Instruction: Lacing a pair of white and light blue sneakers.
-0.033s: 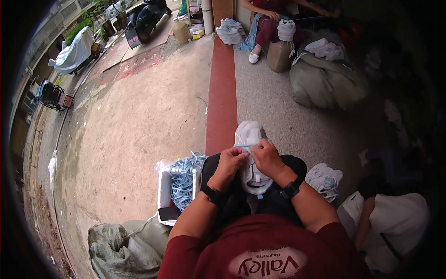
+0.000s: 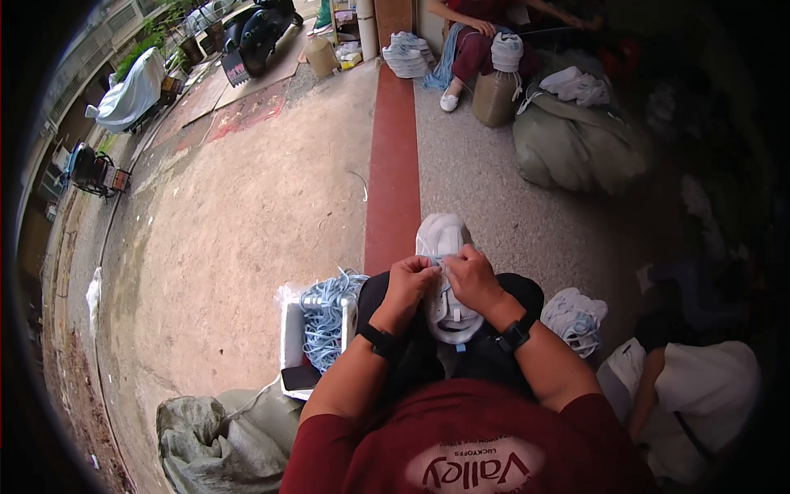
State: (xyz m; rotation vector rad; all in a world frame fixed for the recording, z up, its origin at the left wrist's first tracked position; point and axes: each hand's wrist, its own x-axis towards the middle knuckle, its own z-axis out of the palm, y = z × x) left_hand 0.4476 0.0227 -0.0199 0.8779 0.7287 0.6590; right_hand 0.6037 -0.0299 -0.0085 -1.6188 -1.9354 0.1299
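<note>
A white shoe upper, apparently one of a stack, lies over my lap with its toe pointing away from me. At its middle, a light blue shoelace runs between my two hands. My left hand has thumb and fingertips pinched together on the lace at the shoe's left side. From the right, my right hand bends over the upper, its fingers closed on the lace near the eyelets. The exact grip of the right fingertips is partly hidden by the hand.
Beside my left leg, a white foam box holds loose blue laces, with a dark phone on its corner. A bundle of white uppers lies at my right. Sacks stand near left and far right. A co-worker sits ahead.
</note>
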